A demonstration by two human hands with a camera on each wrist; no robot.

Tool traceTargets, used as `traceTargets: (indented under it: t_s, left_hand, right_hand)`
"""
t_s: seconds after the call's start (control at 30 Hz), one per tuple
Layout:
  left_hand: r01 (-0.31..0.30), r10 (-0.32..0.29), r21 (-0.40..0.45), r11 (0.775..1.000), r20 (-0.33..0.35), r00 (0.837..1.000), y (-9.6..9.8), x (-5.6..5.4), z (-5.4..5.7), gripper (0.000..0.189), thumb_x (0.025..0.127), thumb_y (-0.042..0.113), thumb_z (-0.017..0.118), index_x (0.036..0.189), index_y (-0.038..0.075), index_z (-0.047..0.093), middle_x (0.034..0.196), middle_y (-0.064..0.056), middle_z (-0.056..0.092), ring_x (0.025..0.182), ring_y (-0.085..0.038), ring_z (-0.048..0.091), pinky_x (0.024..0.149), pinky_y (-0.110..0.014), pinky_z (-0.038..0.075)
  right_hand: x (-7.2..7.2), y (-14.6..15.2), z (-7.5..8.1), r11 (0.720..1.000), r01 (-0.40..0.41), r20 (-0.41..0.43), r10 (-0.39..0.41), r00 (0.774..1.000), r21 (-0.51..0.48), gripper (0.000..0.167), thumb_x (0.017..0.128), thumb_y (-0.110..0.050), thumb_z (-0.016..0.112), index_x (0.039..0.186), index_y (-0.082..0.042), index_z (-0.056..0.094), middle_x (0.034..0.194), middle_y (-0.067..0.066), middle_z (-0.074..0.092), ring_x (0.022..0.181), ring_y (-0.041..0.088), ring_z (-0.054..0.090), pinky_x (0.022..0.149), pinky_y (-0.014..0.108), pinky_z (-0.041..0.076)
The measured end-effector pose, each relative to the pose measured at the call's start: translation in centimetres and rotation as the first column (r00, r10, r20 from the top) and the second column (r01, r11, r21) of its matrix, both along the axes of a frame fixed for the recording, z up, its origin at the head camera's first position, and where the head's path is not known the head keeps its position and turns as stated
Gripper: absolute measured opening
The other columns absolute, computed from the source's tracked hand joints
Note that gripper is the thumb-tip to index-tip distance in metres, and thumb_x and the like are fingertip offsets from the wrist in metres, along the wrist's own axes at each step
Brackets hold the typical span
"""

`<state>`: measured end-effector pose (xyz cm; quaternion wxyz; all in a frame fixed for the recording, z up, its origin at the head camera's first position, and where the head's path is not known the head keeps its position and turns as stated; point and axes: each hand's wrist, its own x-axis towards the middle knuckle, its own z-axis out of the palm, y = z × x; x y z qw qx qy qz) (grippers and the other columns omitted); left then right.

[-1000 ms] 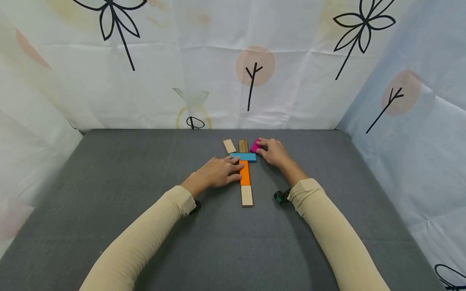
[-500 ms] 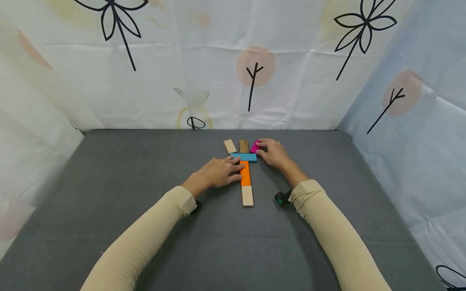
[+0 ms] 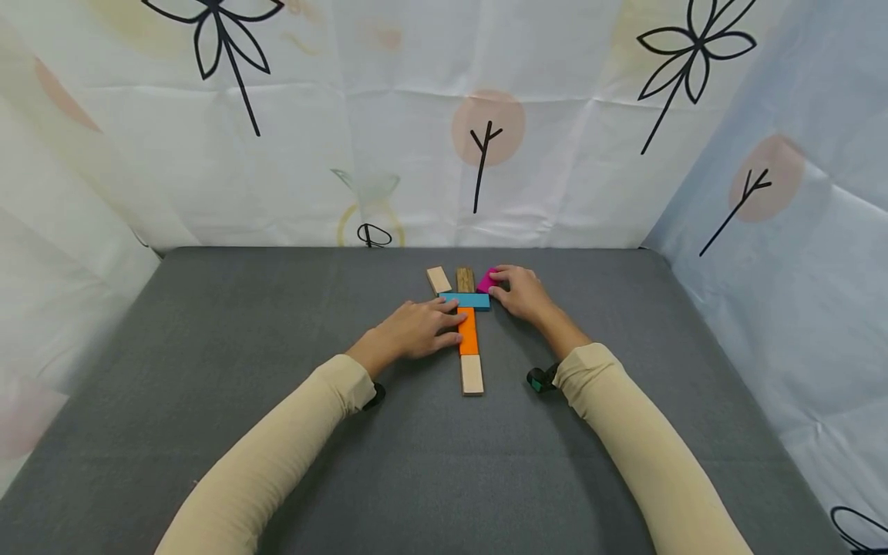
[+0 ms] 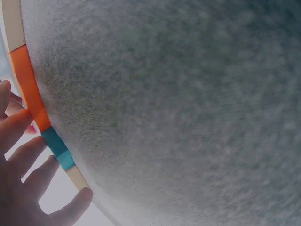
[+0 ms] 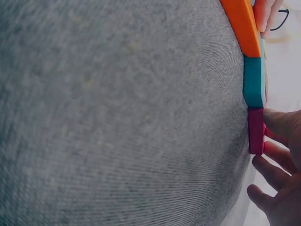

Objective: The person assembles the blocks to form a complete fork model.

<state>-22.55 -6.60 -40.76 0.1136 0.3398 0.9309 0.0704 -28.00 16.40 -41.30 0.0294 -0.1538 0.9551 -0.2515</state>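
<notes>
Flat wooden blocks lie joined in a figure on the grey cloth. An orange block (image 3: 468,336) and a pale block (image 3: 472,376) form its stem, and a blue block (image 3: 475,301) crosses the top. Beyond the blue one, another pale block (image 3: 438,280) slants left and a brown block (image 3: 465,279) stands in the middle. My left hand (image 3: 412,327), fingers spread, rests its fingertips on the blue and orange blocks. At the right, my right hand (image 3: 523,294) pinches a magenta block (image 5: 256,132) between thumb and fingers; its end meets the blue block.
The grey cloth (image 3: 312,308) covers the table around the blocks. Behind it hangs a white printed curtain (image 3: 409,116), with more fabric along both sides. A small black wrist device (image 3: 540,378) sits under my right cuff.
</notes>
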Motion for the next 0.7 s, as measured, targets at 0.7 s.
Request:
traceTargets:
  t_s: [0.7]
  left_hand:
    - [-0.052,0.041,0.128,0.99,0.089,0.995,-1.1,-0.2,0.0,0.059,0.104,0.049,0.046,0.153,0.017,0.042,0.163,-0.009,0.026,0.15,-0.032,0.021,0.113,-0.061,0.025]
  right_hand:
    - [0.4,2.5,1.7,0.995,-0.046,0.002,0.046,0.999,0.087,0.056,0.101,-0.029,0.058,0.148,0.0,0.045,0.156,0.022,0.035,0.142,0.042,0.034,0.114,0.059,0.026]
